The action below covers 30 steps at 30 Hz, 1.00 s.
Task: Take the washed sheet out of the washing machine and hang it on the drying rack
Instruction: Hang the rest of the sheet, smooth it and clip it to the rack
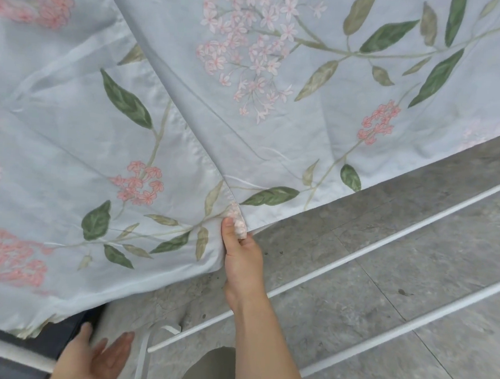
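- The floral sheet (189, 111) is out of the washing machine, which is not in view. It is spread wide across the upper and left part of the view, so I judge the hanging step to be well under way.
- The sheet's lower edge runs slantwise above the drying rack's (387, 241) bare white rods, with the grey tiled floor (452, 366) below them. Which bars carry the sheet is hidden under the cloth.
- What seems left is to pull this edge straight and smooth out the long creases that run up from the gripped spot.
- The right hand (242, 262) pinches a small bunched fold at the sheet's lower edge, with the thumb (227, 232) on top and the other fingers curled beneath.
- The left hand (98, 356) is at the bottom edge of the view, just below the sheet's near hem. Its fingers are straight and loosely spread and it holds nothing; whether it brushes the cloth I cannot tell.
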Tool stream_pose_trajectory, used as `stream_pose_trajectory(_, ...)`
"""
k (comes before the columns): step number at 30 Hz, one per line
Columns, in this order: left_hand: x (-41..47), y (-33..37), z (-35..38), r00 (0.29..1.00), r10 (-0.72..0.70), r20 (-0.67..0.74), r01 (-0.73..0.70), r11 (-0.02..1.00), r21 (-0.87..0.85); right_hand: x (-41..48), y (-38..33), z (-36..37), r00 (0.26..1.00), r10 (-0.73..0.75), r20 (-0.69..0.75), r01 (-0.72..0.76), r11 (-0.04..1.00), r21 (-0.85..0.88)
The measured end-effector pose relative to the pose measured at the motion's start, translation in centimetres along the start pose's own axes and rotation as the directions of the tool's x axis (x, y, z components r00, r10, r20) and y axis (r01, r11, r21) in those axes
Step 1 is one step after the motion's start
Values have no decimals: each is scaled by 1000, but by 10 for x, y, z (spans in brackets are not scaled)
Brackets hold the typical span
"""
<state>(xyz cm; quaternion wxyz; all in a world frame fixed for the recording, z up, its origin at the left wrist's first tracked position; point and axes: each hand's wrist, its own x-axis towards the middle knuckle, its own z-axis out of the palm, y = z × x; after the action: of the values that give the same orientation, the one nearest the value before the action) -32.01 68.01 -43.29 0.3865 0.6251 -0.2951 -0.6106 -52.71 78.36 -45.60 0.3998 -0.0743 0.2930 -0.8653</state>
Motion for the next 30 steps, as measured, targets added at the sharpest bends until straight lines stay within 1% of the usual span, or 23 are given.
stream_pose_trajectory(1, -10, -15, 11, 996, -43, 73, 34, 992, 120, 1, -2, -1, 1000, -4, 9, 4, 1000, -18)
stream_pose_trajectory(2, -18, -26, 21, 983, -58, 176, 16, 974, 228, 3, -3, -3, 1000, -8, 16, 8, 999, -43)
stream_pose_trajectory(3, -24, -34, 33, 955, -37, 294, -59, 948, 312, 4, -5, -5, 1000, -8, 24, 9, 998, -69)
stream_pose_trajectory(4, -30, -40, 47, 910, 6, 416, -168, 920, 355, 5, -5, -6, 1000, -10, 29, 13, 995, -101)
stream_pose_trajectory(5, -34, -42, 59, 846, 59, 530, -273, 902, 336, 7, -6, -8, 999, -12, 34, 16, 991, -130)
stream_pose_trajectory(6, -45, -43, 75, 778, 78, 623, -325, 899, 294, 8, -5, -9, 999, -10, 39, 16, 988, -152)
stream_pose_trajectory(7, -55, -44, 88, 724, 87, 684, -337, 910, 241, 9, -5, -10, 999, -8, 42, 14, 986, -165)
stream_pose_trajectory(8, -64, -45, 101, 682, 86, 726, -310, 934, 180, 10, -4, -11, 999, -6, 43, 13, 984, -180)
stream_pose_trajectory(9, -69, -46, 113, 676, 103, 730, -282, 951, 127, 10, -3, -12, 999, -3, 43, 11, 981, -192)
stream_pose_trajectory(11, -70, -50, 130, 716, 123, 687, -241, 967, 78, 12, -3, -14, 999, 3, 39, 5, 977, -211)
stream_pose_trajectory(14, -61, -50, 144, 773, 118, 623, -201, 977, 64, 15, -7, -21, 999, 21, 46, -10, 971, -240)
stream_pose_trajectory(18, -44, -44, 146, 788, 87, 609, -154, 986, 58, 13, -16, -25, 994, 43, 103, -9, 953, -302)
stream_pose_trajectory(20, -38, -42, 150, 784, 34, 619, -80, 996, 47, 14, -26, -28, 992, 28, 125, 11, 954, -300)
stream_pose_trajectory(23, -34, -36, 157, 775, -11, 632, 13, 1000, 1, 20, -50, -35, 995, -10, 96, 29, 979, -202)
stream_pose_trajectory(26, -27, -34, 166, 762, -53, 646, 124, 990, -64, 31, -86, -45, 994, -102, 39, 105, 991, -84)
stream_pose_trajectory(29, -31, -26, 180, 698, -110, 708, 284, 950, -132, 36, -128, -60, 987, -155, -35, 156, 986, 61)
stream_pose_trajectory(30, -26, -26, 182, 693, -102, 714, 319, 931, -177, 38, -141, -64, 985, -164, -53, 169, 979, 110)
